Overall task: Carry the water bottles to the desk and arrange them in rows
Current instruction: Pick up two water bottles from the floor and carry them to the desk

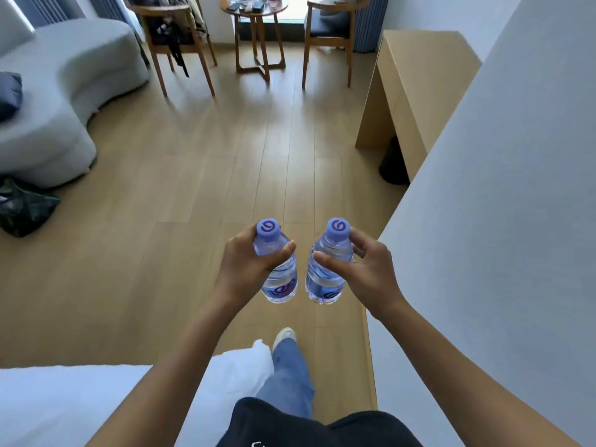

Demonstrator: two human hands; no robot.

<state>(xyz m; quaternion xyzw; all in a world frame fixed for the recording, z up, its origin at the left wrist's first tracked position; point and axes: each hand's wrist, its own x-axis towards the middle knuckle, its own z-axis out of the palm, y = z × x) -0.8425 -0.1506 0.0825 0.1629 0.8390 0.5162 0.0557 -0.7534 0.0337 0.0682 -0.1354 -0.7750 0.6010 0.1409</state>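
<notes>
Setting: hotel-style bedroom with sitting area. Evidence: white bed corner (96,398) below-left of the held bottles; grey curved sofa (64,91) far left; round wooden table (254,14) between two wooden chairs ahead; light wood desk (416,75) ahead-right; plank floor (193,188).

- Light wood plank floor (200,162).
- Grey curved sofa (61,91) at left.
- Round wooden table (254,14) between two wooden chairs by a bright window.
- Pale wooden desk (416,75) against the white wall (516,188) at right.
- White bed (80,404) at lower left.
</notes>
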